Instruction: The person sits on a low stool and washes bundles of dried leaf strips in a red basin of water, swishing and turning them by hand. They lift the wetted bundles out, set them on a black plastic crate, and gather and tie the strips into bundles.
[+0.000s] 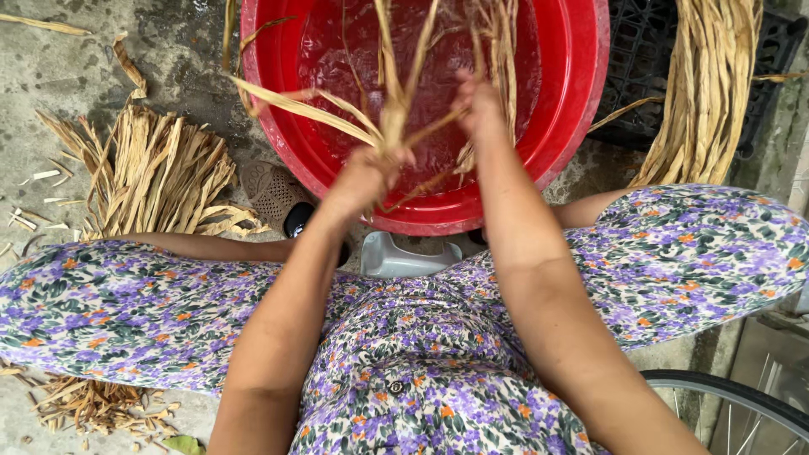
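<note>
1. Seen from above, a seated person in purple flowered clothing reaches both bare arms forward over a red basin (581, 101) at the top centre of the frame. The basin holds water.
2. The left hand (364, 179), at centre, has its fingers clamped around a bunch of dried leaf strips (393, 118). The strips fan upward and outward above the basin, probably so that drips fall back into the water.
3. The right hand (477, 105), just above and right of the left one, has its fingers closed on some strands of the same bunch, which hang by the basin's far side. It seems to be pulling them apart from the rest.
4. A loose pile of dry strips (156, 173) lies on the concrete floor at the left, near the person's knee.
5. A long hank of strips (704, 93) is draped over a dark crate (628, 76) at the upper right.
6. A sandalled foot (278, 195) rests beside the basin, and a bicycle wheel (742, 404) shows at the lower right.
</note>
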